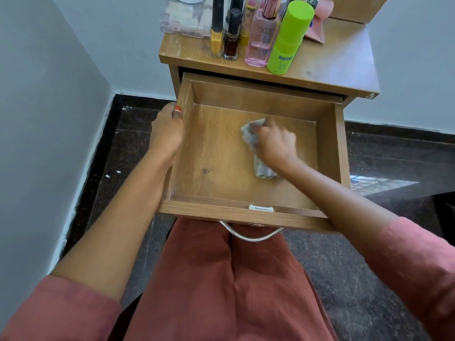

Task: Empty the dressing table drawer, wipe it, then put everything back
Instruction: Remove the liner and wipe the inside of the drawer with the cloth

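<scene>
— Where's the cloth?
— One cloth [264,170] lies on the floor of the one drawer [342,148], right of centre, its long axis front to back. My right hand [274,142] holds it, fingers curled. The widest bare floor is leftward.
— Your left hand [167,130]?
— Gripping the drawer's left wall. Behind the drawer, one green spray bottle [286,38].

Standing in a row on the wooden tabletop [339,65]: yellow nail polish [217,38], dark nail polish [231,39], pink perfume bottle [259,41], lime-green bottle [288,43]; clear plastic box [184,20] behind

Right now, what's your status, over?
Left hand grips drawer side. Right hand holds cloth on drawer floor. Bottles up on tabletop, nothing blocking.
</scene>
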`<state>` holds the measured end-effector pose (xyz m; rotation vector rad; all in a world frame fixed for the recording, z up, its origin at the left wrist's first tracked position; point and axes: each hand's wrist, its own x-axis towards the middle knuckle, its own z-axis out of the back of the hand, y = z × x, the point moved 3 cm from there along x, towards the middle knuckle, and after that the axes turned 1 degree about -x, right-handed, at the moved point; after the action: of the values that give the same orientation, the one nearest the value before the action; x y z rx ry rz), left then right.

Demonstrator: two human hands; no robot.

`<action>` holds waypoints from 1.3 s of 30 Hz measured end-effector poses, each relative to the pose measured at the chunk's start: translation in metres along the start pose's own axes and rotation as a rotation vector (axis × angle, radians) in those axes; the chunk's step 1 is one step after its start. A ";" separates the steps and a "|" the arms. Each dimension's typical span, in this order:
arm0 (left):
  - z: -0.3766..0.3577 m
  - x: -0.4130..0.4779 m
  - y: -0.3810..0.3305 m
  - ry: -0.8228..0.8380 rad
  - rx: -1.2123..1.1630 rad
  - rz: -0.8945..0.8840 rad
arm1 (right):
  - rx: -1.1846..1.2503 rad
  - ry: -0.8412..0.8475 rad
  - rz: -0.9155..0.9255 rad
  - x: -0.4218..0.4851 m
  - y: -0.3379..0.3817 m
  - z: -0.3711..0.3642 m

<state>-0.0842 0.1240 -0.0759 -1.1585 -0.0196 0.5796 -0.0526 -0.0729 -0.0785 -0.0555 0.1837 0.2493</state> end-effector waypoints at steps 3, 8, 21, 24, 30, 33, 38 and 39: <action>0.001 0.000 0.000 -0.011 0.019 0.006 | 0.028 0.077 0.258 -0.006 0.047 0.006; 0.000 0.001 -0.002 -0.018 0.049 -0.008 | -0.054 0.092 0.617 -0.015 0.093 0.003; 0.001 0.000 -0.002 -0.002 0.021 -0.029 | 0.200 0.448 0.781 -0.040 0.027 -0.013; 0.000 0.000 -0.003 -0.024 0.044 -0.069 | 0.236 0.438 0.589 -0.043 -0.012 -0.014; 0.001 -0.013 -0.022 -0.196 0.194 -0.345 | 0.580 0.109 0.076 -0.038 -0.049 -0.008; -0.010 -0.029 -0.039 -0.178 0.318 -0.509 | 0.806 0.072 -0.127 -0.036 -0.057 -0.001; -0.060 -0.039 -0.035 0.294 0.572 -0.137 | 0.619 0.207 -0.319 -0.040 -0.073 -0.010; -0.071 -0.041 -0.029 0.435 0.565 -0.007 | 0.604 0.228 -0.326 -0.042 -0.073 -0.010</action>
<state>-0.0855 0.0372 -0.0695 -0.7088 0.4843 0.2852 -0.0760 -0.1542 -0.0786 0.4849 0.4655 -0.1460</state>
